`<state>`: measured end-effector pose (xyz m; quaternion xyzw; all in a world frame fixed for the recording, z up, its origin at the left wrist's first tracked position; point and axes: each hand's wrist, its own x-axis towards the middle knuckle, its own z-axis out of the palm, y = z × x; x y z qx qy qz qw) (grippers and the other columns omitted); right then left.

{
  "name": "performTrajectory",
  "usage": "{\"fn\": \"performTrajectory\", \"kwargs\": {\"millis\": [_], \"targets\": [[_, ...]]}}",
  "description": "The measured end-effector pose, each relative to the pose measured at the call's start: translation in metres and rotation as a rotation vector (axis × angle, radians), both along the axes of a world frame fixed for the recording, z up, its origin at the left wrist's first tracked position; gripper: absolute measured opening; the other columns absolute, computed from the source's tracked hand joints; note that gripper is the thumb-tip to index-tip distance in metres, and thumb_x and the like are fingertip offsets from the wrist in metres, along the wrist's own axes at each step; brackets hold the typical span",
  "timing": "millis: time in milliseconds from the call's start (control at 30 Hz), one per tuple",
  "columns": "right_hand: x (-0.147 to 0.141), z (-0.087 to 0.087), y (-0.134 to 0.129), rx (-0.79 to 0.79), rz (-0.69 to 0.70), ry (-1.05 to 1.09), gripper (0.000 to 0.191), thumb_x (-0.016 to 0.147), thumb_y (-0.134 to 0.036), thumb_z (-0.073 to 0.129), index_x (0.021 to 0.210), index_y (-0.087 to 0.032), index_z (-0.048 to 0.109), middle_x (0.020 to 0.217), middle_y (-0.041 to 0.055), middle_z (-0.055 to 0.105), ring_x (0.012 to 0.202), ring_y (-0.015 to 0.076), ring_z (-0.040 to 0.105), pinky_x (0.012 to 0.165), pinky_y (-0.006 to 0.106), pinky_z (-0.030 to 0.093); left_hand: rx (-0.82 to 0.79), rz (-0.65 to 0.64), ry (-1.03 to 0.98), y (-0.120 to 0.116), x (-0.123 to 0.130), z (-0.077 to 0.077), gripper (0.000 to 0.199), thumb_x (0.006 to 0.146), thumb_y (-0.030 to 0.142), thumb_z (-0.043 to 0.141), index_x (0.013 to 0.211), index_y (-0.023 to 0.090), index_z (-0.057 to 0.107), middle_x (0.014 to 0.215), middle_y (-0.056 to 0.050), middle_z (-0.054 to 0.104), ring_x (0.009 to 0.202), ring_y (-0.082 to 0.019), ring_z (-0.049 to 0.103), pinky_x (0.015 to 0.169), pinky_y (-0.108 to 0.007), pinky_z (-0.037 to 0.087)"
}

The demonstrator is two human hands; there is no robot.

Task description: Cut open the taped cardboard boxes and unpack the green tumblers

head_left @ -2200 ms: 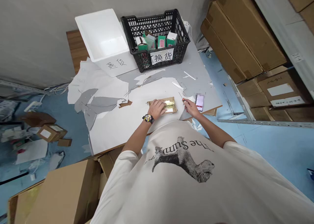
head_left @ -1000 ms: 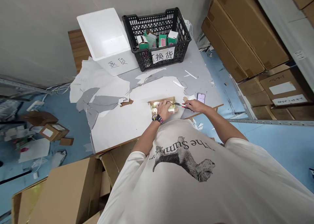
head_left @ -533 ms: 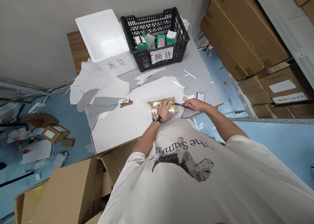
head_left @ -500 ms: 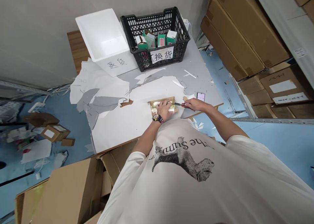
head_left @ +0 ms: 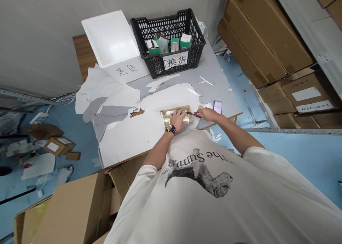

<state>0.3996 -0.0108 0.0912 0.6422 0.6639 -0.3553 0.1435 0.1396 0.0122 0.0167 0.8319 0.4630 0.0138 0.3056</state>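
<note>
A: Parcel, where?

B: Brown parcel [head_left: 167, 119], gold tape on it, flat on the bench [head_left: 120, 144], near edge, right of middle. White patch shows by the fingers.

A: Left hand?

B: Left hand [head_left: 177, 118] on top of the parcel, fingers spread, palm down, pressing rather than gripping. Watch [head_left: 170, 129] on that wrist.

A: Right?

B: Right hand [head_left: 207, 114] closed round a red-and-black cutter [head_left: 195, 114]. Blade points left, tip over the parcel's right part, close to the left fingers. Can't tell how deep it's in, if at all.

A: Nearby?

B: Phone [head_left: 217, 106], screen lit, just beyond the right hand. White sliver [head_left: 206, 81] farther back. Torn sheets [head_left: 107, 83], white and grey, at the left end.

A: Far side?

B: Black crate [head_left: 157, 70], paper sign on its front, green-and-white boxes [head_left: 175, 44] inside. White foam box [head_left: 128, 73] just beside it on the left, handwriting on the front.

A: Off the bench?

B: Big cartons [head_left: 256, 37] stacked on the right, on shelving. Large carton [head_left: 66, 204] lower left. Small cardboard box [head_left: 59, 145] on the blue floor, left, near some litter.
</note>
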Motion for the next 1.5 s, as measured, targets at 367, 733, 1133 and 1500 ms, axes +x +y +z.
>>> {"fn": "performTrajectory", "kwargs": {"millis": [367,733,1133,1500], "targets": [[0.009,0.002,-0.002,0.013,0.058,-0.065,0.041,0.124,-0.037,0.045,0.127,-0.025,0.084,0.128,0.0157,0.084,0.118,0.0342,0.078,0.081,0.035,0.043,-0.001,0.008,0.001,-0.002,0.003,0.002,0.051,0.096,0.039,0.087,0.146,0.038,0.078,0.179,-0.008,0.060,0.159,-0.043,0.052,0.128,-0.066,0.041],[-0.010,-0.002,-0.006,-0.003,0.051,-0.189,0.047,0.126,-0.039,0.039,0.140,-0.022,0.081,0.130,0.0209,0.085,0.119,0.0360,0.082,0.086,0.037,0.051,-0.067,0.149,0.007,-0.001,0.024,0.000,0.044,0.090,0.045,0.095,0.128,0.029,0.079,0.165,-0.010,0.066,0.148,-0.041,0.058,0.127,-0.062,0.040],[-0.014,0.007,0.000,-0.037,0.059,-0.183,0.045,0.126,-0.040,0.040,0.136,-0.024,0.082,0.129,0.0195,0.086,0.120,0.0349,0.082,0.085,0.036,0.051,-0.144,0.254,-0.025,0.002,0.024,0.000,0.033,0.086,0.038,0.097,0.117,0.036,0.086,0.157,-0.004,0.072,0.143,-0.037,0.063,0.129,-0.060,0.037],[0.004,0.002,-0.010,-0.039,-0.064,-0.112,0.042,0.126,-0.040,0.045,0.137,-0.025,0.082,0.133,0.0182,0.085,0.123,0.0350,0.080,0.086,0.035,0.050,-0.130,0.280,-0.039,0.010,0.025,-0.006,0.015,0.098,0.037,0.087,0.111,0.031,0.087,0.156,-0.008,0.071,0.144,-0.039,0.061,0.129,-0.063,0.039]]}}
